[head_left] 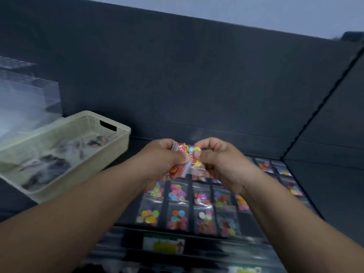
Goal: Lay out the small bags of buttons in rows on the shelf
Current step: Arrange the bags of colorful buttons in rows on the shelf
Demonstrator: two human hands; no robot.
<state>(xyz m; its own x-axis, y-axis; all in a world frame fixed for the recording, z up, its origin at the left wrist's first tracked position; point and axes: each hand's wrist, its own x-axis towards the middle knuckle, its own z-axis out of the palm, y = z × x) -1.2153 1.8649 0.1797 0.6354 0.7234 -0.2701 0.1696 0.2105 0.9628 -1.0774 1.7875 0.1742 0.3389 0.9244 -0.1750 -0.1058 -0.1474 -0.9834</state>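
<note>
- Two bare forearms reach in from 7 and 5 o'clock and meet at the centre of the view, above the shelf (pixel 128 219).
- The left hand (pixel 163 156) has its fingers curled around a small stack of button bags (pixel 180 154) with red edges.
- The right hand (pixel 218 156), just to 3 o'clock of the left, is knuckles-up, pinching one clear bag (pixel 195 161) of coloured buttons between thumb and fingers, beside the stack.
- Below the hands, toward 6 o'clock, laid-out bags (pixel 177 205) of bright buttons lie flat in rows on the dark shelf, with more toward 3 o'clock.
- A cream basket (pixel 122 138) sits at 9 o'clock, its contents blurred.
- A price label (pixel 163 244) is on the shelf front at 6 o'clock.
</note>
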